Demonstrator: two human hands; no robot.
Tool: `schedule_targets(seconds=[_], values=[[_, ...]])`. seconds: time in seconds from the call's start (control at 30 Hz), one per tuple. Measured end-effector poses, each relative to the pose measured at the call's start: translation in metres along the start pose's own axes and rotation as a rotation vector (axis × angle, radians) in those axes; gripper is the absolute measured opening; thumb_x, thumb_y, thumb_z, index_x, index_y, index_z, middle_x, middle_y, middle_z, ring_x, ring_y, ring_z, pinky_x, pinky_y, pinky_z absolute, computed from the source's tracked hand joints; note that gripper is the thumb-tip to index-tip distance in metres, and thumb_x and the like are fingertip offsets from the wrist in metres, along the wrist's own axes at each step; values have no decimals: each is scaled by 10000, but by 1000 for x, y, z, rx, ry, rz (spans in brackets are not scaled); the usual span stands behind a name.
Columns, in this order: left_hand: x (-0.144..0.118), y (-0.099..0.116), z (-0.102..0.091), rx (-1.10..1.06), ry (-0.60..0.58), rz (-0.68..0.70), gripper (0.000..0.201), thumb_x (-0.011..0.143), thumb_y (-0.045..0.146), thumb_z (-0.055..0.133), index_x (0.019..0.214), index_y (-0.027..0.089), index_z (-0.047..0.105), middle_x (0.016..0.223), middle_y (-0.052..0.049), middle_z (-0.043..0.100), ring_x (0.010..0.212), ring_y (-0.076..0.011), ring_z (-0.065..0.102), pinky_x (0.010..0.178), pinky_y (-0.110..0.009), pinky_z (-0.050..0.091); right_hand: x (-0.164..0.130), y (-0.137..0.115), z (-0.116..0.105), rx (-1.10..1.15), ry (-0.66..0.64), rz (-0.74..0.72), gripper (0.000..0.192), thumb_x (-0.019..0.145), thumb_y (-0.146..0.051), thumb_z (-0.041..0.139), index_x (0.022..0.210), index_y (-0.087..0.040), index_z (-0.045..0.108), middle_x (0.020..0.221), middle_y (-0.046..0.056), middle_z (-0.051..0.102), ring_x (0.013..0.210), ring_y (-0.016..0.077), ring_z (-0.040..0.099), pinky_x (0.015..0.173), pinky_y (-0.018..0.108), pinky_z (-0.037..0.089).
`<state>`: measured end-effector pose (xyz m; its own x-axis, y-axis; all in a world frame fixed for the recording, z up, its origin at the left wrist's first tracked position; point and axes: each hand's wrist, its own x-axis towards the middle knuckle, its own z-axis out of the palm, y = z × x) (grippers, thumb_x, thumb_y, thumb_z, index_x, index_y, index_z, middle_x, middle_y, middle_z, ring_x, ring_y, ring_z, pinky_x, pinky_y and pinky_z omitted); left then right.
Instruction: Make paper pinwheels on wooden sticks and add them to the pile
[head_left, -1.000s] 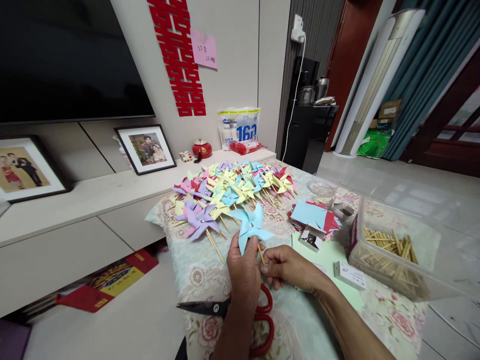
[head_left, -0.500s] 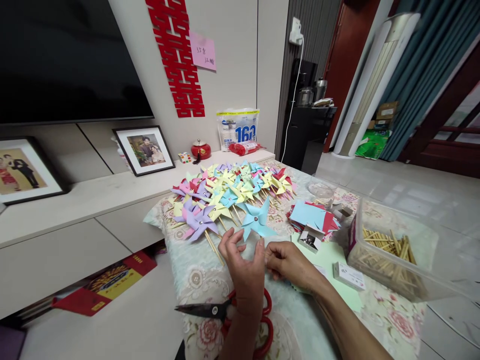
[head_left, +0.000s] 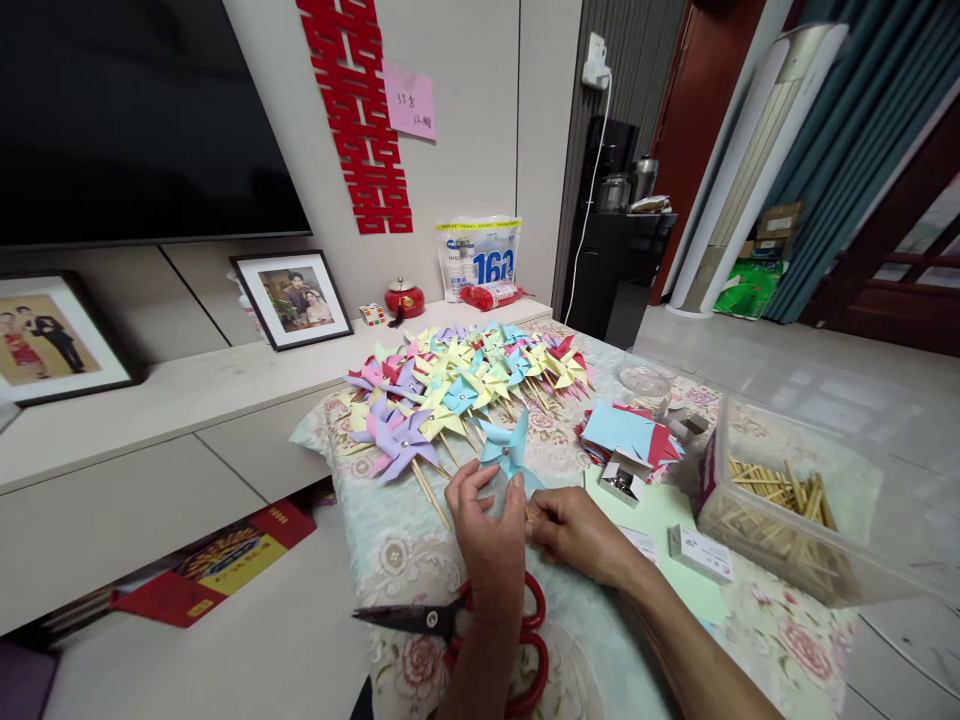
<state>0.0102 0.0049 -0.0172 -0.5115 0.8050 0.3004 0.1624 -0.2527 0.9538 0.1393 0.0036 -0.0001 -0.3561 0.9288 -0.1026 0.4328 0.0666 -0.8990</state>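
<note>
Your left hand [head_left: 486, 535] has its fingertips pinched on the lower blades of a light blue paper pinwheel [head_left: 508, 450], while your right hand [head_left: 576, 535] is closed on the pinwheel's wooden stick, just below the paper. The two hands meet near the middle of the table [head_left: 405, 560], toward its near edge, and the pinwheel stands tilted up above the floral cloth, its silver pin facing you.

Beyond it, toward the far edge, lies a heap of finished pinwheels [head_left: 457, 385] in purple, yellow, pink and blue, their sticks pointing back at you. Under your left wrist rest red-handled scissors [head_left: 465, 620], the blades pointing to the left edge.

To the right of your hands sits a small open box of pins [head_left: 621, 478], with a stack of blue and red paper squares [head_left: 626, 430] just behind it. A small white box [head_left: 699, 551] lies on a pale green sheet near your right forearm. Toward the right edge stands a clear plastic tub of wooden sticks [head_left: 780, 510], and a glass bowl [head_left: 646, 380] sits farther back.
</note>
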Motion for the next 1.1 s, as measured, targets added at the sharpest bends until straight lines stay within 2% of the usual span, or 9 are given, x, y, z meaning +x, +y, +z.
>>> schedule_targets(seconds=[0.17,0.47,0.63,0.8,0.97,1.1], values=[[-1,-4,2,-81,2,-42,310,715,376,772,943,190,677,1250,-138,567,1049,-267,608,778,-384,536,0,0,0,-41,3,-1,236,819,-296,562,633,-220,439,559,-50,495,495,127,559,489,229,365],[0,-6,2,-86,-10,-47,317,718,397,766,956,198,697,1248,-135,562,1070,-280,605,808,-405,530,-1,-3,-1,-29,14,6,236,834,-297,572,647,-218,450,562,-47,520,502,125,562,504,226,375],[-2,4,5,-52,55,-63,314,724,416,729,923,185,659,1214,-149,572,1059,-295,596,801,-438,515,-1,-3,-1,-7,16,16,233,837,-301,566,656,-219,445,588,-45,528,506,125,564,503,225,381],[-3,10,4,64,45,-54,168,739,367,688,786,206,668,1158,-124,587,1109,-310,579,843,-451,498,-3,-7,-2,-214,72,-50,205,834,-247,565,647,-207,491,573,-30,546,562,131,511,545,229,331],[-2,3,3,111,70,-17,99,761,312,657,772,214,658,1134,-102,587,1096,-291,588,947,-475,471,-4,-11,-3,-347,88,-80,221,840,-250,588,634,-196,529,588,-18,553,589,131,462,558,236,289],[-2,2,3,119,77,15,59,762,276,649,764,218,636,1131,-95,588,1097,-284,589,988,-479,448,-4,-11,-3,-403,70,-84,249,845,-245,576,618,-196,487,589,-19,519,581,126,425,552,243,259]])
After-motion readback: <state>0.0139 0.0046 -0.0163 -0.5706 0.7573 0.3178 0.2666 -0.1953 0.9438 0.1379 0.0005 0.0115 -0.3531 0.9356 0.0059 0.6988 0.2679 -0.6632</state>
